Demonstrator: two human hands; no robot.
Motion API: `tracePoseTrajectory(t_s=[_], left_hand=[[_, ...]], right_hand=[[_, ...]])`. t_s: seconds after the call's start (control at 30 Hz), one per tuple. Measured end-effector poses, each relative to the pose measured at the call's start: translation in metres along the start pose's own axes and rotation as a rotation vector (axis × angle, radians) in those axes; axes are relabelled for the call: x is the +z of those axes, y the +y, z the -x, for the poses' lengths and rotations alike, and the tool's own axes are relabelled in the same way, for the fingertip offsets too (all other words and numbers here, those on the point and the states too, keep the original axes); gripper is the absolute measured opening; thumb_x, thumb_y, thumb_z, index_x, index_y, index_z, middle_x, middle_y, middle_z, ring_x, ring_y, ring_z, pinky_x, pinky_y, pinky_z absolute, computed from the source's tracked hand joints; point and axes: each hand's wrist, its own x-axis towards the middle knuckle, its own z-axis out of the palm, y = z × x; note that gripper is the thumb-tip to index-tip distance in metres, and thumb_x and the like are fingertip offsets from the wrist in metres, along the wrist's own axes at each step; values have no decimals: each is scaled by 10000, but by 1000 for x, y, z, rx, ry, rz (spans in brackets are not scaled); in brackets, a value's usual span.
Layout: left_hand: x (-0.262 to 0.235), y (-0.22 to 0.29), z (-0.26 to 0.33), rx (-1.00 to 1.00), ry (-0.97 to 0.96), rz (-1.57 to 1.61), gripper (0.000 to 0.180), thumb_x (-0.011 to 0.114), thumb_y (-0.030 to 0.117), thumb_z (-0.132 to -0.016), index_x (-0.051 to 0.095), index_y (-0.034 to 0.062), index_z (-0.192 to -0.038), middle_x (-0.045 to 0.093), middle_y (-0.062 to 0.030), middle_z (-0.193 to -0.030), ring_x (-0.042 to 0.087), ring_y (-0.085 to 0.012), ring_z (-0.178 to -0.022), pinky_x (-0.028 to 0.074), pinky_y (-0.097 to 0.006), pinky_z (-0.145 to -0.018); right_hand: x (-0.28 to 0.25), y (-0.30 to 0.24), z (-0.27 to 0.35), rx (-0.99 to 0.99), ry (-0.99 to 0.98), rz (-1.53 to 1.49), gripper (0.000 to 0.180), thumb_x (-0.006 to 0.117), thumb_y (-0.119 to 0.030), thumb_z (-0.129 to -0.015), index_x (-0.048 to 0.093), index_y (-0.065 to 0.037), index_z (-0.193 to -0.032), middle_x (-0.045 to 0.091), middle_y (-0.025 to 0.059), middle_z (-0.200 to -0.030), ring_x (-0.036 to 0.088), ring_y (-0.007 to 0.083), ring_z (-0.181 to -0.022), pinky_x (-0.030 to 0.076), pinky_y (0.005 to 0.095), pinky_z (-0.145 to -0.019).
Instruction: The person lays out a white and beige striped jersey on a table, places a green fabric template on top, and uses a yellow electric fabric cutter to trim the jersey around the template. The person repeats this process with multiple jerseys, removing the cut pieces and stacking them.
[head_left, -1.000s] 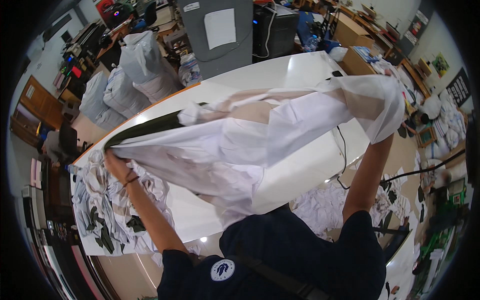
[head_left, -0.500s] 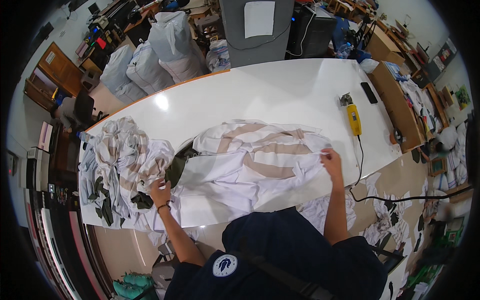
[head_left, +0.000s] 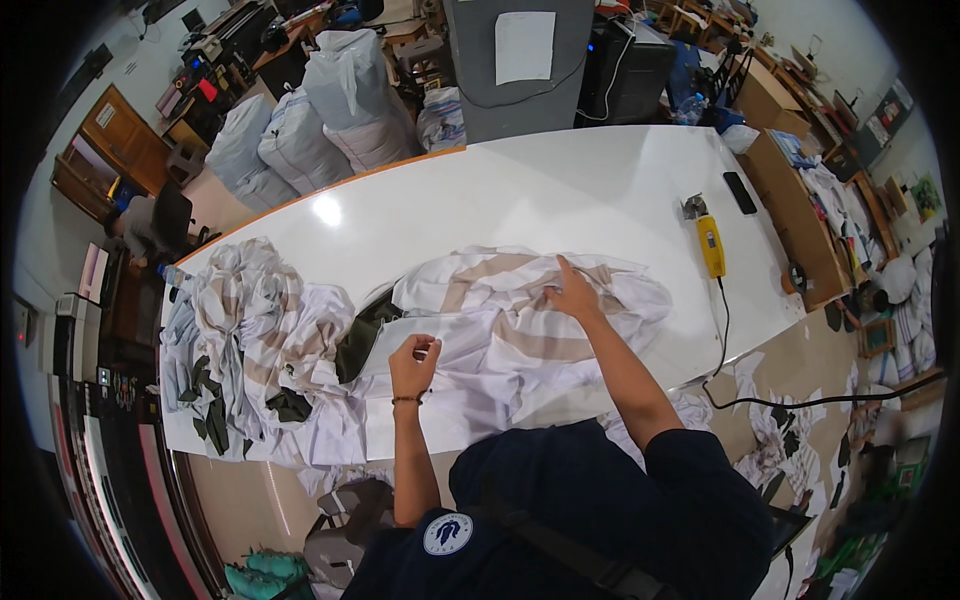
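Observation:
A heap of white fabric with beige stripes [head_left: 545, 345] lies across the middle of the white table. Over its upper part, my right hand [head_left: 573, 292] is open, its index finger stretched out and the thumb apart. My left hand [head_left: 411, 366] hovers by the plain white part of this fabric, with curled fingers and nothing visible in them. A dark green fabric piece [head_left: 362, 340] lies between this heap and a second crumpled pile of striped fabric [head_left: 262, 305] on the left, which also has dark green pieces in it.
A yellow handheld electric cutter [head_left: 709, 245] rests at the right, its black cord [head_left: 725, 330] running off the table edge. Behind it lies a black phone [head_left: 739, 193]. A cardboard box [head_left: 800, 225] borders the right side. Stuffed white sacks [head_left: 345, 75] stand beyond the table; fabric scraps [head_left: 775, 430] litter the floor.
My right hand has let go of the fabric's right edge and moved left over the heap. My left hand has left the left pile and moved right.

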Motion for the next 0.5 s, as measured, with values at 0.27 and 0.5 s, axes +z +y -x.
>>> tracePoseTrajectory(t_s=[0.27, 0.5], left_hand=[[16, -22, 29, -152, -100, 99, 223, 757, 227, -913, 748, 20, -996, 758, -57, -863, 694, -123, -735, 546, -272, -671], [35, -1, 31, -402, -219, 494, 350, 689, 361, -990, 732, 27, -1084, 748, -73, -893, 691, -126, -733, 535, -254, -651]], right_hand=[[-27, 23, -33, -104, 39, 253, 306, 760, -299, -852, 717, -124, -1099, 652, 127, -1073, 613, 332, -1102, 478, 490, -964], [-48, -57, 68, -621, 120, -156, 251, 835, -200, -751, 647, -55, -834, 658, 110, -1039, 638, 315, -971, 490, 461, -857]])
